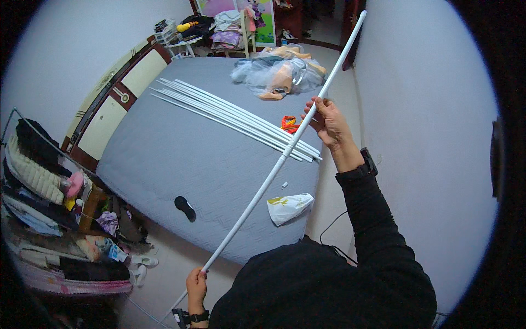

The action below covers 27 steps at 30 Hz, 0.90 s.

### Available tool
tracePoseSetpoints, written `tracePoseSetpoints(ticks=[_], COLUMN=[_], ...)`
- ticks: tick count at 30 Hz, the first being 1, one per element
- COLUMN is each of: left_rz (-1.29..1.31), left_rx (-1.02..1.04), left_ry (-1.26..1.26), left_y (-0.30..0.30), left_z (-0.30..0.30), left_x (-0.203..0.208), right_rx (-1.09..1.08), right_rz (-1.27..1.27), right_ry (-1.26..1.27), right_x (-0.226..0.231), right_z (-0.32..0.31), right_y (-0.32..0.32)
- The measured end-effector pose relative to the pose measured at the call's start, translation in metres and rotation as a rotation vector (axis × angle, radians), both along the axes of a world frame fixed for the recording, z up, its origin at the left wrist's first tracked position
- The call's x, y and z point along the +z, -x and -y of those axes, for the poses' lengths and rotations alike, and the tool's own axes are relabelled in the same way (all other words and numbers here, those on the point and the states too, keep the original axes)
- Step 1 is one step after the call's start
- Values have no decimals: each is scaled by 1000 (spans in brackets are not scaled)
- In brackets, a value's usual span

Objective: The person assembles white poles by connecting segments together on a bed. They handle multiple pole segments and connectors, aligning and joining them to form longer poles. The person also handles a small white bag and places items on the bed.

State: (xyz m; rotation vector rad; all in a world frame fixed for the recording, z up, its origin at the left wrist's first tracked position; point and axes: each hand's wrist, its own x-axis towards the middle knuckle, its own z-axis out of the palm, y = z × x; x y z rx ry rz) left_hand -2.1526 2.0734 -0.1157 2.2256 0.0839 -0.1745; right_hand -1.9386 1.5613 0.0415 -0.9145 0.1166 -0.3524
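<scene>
A long white pole (263,186) slants across the view, from near my left hip up to the far right. My left hand (196,288) is closed round its lower part. Higher up, my right hand (329,123) grips it with thumb and fingers. A thicker joint shows on the pole a little below the right hand. Behind it, several more white poles (219,112) lie side by side on the grey bed (159,148). An orange-red bundle (289,124) rests beside those poles, close to my right hand.
On the bed are a white plastic bag (290,209), a small white piece (284,185), a black shoe-shaped item (185,208) and crumpled clear plastic (257,74). A crowded clothes rack (33,192) stands left. The wall (427,137) rises close on my right.
</scene>
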Motion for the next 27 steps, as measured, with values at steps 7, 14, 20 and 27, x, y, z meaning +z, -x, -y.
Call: tracePoseSetpoints(ticks=[7, 14, 20, 27], left_rz=[-572, -356, 395, -605], left_rx=[-207, -317, -51, -383], left_ry=[399, 32, -669, 182], left_y=[5, 12, 7, 2], left_z=[3, 33, 42, 34], left_x=[14, 15, 4, 21], right_rx=[276, 175, -374, 235], right_rz=[251, 255, -88, 243], right_ry=[-373, -514, -263, -487], right_x=[14, 17, 11, 16], right_z=[-11, -17, -21, -29], right_y=[-1, -10, -11, 0])
